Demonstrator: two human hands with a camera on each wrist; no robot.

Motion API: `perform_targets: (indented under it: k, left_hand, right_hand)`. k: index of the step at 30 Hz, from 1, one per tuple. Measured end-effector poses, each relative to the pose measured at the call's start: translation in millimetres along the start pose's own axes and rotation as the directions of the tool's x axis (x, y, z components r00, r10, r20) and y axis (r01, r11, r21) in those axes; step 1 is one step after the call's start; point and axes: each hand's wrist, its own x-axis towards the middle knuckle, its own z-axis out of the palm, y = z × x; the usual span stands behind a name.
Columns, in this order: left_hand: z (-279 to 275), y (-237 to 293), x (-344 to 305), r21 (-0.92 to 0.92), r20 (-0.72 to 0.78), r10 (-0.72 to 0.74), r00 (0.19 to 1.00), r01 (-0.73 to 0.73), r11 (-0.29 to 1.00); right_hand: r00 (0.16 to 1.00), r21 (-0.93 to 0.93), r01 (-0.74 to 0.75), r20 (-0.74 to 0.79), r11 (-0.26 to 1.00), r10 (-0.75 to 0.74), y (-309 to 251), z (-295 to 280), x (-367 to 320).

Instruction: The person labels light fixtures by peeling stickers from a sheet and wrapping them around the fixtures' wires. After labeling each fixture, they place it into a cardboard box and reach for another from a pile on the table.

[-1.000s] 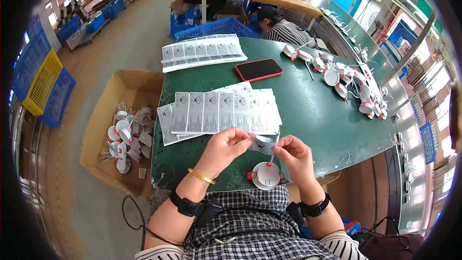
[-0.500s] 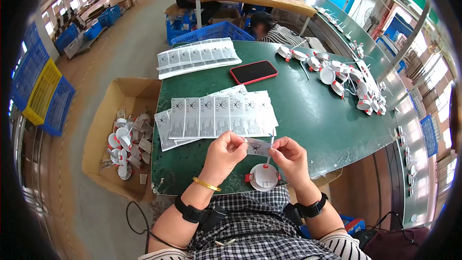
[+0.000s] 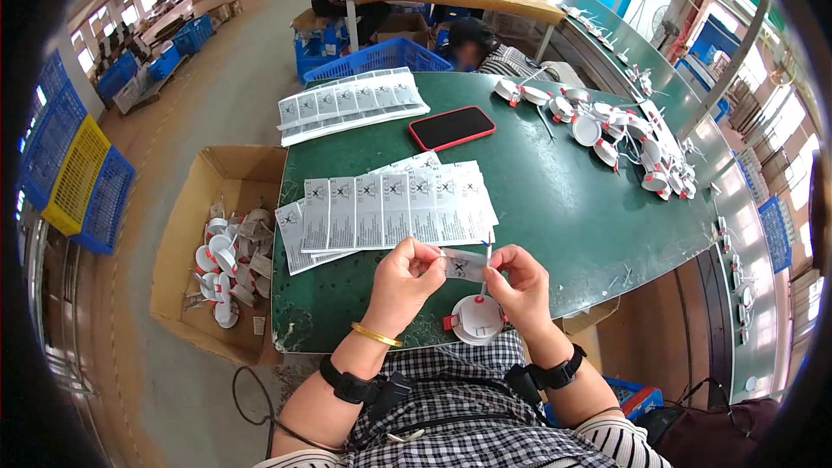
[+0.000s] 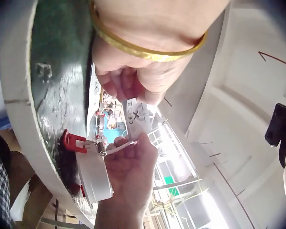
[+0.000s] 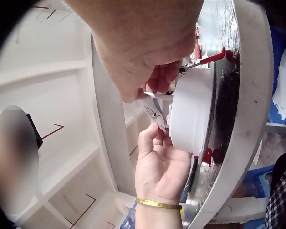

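In the head view a small printed label [image 3: 464, 265] is stretched between both hands. The left hand [image 3: 406, 282] pinches its left end between thumb and fingertips. The right hand [image 3: 523, 288] pinches its other end together with the white cable of a round white lamp [image 3: 478, 319]. This lamp, with red clips, lies at the table's near edge, below the hands. The label [image 4: 137, 117] also shows in the left wrist view, between the two hands. From the right wrist camera the lamp [image 5: 191, 112] stands close beside the label [image 5: 155, 112].
Label sheets [image 3: 390, 212] lie beyond the hands, with another stack [image 3: 351, 104] and a red-edged phone [image 3: 452, 127] farther back. Several lamps [image 3: 587, 130] cover the table's right rear. A cardboard box [image 3: 178, 243] of lamps is at the left. Two people are beyond the table.
The label, slightly folded between the hands at first, is now held flatter. The hands have otherwise barely moved, and the head view has shifted a little.
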Motion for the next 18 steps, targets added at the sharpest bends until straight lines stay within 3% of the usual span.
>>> perform_targets:
  k: [6,8,13,18]
  left_hand:
    - [1.9,-3.8,0.6,-0.009,0.003,0.010,1.000,-0.010,1.000]
    - [3.3,-3.3,-0.2,-0.010,-0.005,-0.005,1.000,0.005,1.000]
    - [3.3,-1.9,-0.7,0.038,-0.015,-0.078,0.997,0.078,0.996]
    - [7.6,2.5,0.1,-0.057,-0.021,-0.110,0.994,0.109,0.992]
  right_hand:
    - [1.000,0.002,0.008,-0.007,1.000,-0.008,1.5,-1.7,-1.1]
    - [0.999,0.091,-0.041,-0.013,0.995,0.043,-1.7,0.0,-2.1]
    - [0.992,0.116,-0.123,-0.009,0.986,0.125,0.6,-2.4,-0.1]
    - [0.985,0.209,-0.173,0.011,0.962,0.175,1.5,-3.9,2.5]
